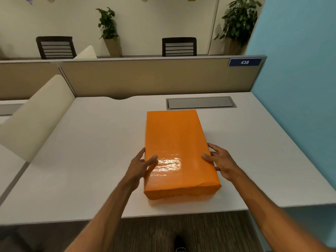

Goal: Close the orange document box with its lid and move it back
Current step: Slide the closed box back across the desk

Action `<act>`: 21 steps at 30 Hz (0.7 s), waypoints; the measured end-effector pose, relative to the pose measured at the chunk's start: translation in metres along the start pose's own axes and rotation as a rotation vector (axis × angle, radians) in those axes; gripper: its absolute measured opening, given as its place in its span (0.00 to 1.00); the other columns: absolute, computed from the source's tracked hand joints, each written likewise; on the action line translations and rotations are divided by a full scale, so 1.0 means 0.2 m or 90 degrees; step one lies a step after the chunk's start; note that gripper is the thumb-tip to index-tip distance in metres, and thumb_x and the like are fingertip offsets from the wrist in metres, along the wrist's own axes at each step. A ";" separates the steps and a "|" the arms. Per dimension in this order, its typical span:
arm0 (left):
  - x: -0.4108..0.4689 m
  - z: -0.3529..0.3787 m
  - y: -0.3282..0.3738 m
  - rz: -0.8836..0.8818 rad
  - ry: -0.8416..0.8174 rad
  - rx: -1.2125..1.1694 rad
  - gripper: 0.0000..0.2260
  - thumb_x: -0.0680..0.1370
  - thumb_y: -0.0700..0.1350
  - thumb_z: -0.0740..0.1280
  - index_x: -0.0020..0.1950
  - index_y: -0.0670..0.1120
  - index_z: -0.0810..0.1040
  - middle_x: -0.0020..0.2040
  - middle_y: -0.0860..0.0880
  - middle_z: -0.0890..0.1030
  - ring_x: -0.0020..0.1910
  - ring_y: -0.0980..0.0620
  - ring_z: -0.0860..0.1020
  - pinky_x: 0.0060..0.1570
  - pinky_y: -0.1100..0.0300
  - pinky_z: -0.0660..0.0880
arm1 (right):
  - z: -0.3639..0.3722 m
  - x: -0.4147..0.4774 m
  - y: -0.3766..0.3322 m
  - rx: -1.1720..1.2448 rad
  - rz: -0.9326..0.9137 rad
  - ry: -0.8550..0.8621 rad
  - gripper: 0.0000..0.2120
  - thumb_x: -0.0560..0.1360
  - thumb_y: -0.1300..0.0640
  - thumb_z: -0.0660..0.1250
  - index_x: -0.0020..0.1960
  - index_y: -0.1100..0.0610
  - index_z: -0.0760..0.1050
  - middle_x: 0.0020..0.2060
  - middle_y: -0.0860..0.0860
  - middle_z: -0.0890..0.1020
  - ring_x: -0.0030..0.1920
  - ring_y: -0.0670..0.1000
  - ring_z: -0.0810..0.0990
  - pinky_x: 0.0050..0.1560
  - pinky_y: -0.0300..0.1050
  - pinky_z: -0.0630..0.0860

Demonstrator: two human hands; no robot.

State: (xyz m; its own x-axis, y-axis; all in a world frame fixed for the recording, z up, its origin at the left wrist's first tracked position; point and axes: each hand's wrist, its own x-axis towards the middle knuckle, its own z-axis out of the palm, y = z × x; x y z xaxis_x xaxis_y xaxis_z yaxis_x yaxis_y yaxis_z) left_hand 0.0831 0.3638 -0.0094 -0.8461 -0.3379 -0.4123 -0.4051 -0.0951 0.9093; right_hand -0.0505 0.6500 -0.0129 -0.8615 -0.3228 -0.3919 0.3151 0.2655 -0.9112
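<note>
The orange document box [177, 142] lies on the white desk [91, 160] with its glossy lid on top, long side running away from me. My left hand [141, 165] clasps the box's left side near the front, thumb resting on the lid. On the opposite side my right hand [219, 160] presses against the right edge, thumb on the lid and fingers spread down the side. The box's near end sits close to the desk's front edge.
A grey cable hatch [201, 102] is set into the desk just behind the box. A beige partition [154, 79] with a "438" label [245, 62] closes the desk's back. A blue wall [300, 88] stands on the right, a cream divider [36, 115] on the left.
</note>
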 end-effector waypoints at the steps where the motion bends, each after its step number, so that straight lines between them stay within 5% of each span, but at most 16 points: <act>1: 0.01 0.00 0.01 -0.006 0.000 -0.007 0.35 0.73 0.55 0.73 0.77 0.57 0.62 0.61 0.50 0.77 0.51 0.48 0.80 0.38 0.56 0.78 | 0.01 0.01 -0.01 0.007 -0.001 -0.005 0.44 0.65 0.49 0.78 0.76 0.49 0.62 0.63 0.52 0.79 0.53 0.52 0.81 0.41 0.50 0.79; 12: 0.14 -0.26 0.13 0.006 0.104 -0.025 0.33 0.75 0.47 0.73 0.77 0.54 0.64 0.63 0.45 0.78 0.54 0.44 0.79 0.53 0.43 0.74 | 0.19 0.24 -0.19 0.016 -0.040 -0.080 0.48 0.61 0.48 0.79 0.76 0.50 0.62 0.62 0.51 0.79 0.50 0.49 0.82 0.36 0.45 0.78; 15: 0.15 -0.34 0.18 0.020 0.139 -0.034 0.31 0.76 0.46 0.72 0.77 0.53 0.65 0.59 0.48 0.79 0.50 0.49 0.80 0.47 0.48 0.75 | 0.30 0.32 -0.27 0.014 -0.048 -0.095 0.51 0.59 0.47 0.80 0.76 0.50 0.60 0.62 0.50 0.76 0.53 0.53 0.80 0.42 0.50 0.78; 21: 0.17 -0.57 0.26 0.029 0.195 -0.031 0.26 0.77 0.46 0.71 0.73 0.51 0.67 0.55 0.50 0.79 0.48 0.50 0.80 0.37 0.56 0.74 | 0.53 0.44 -0.41 0.003 -0.067 -0.161 0.45 0.61 0.47 0.79 0.74 0.51 0.64 0.59 0.48 0.78 0.49 0.47 0.81 0.34 0.44 0.78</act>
State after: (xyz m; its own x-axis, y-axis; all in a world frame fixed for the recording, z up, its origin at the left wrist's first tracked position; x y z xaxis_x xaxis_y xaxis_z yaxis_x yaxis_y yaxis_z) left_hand 0.0719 0.2412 0.0307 -0.7161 -0.6084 -0.3420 -0.3466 -0.1153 0.9309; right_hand -0.1103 0.5034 0.0132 -0.7631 -0.5647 -0.3142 0.2322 0.2142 -0.9488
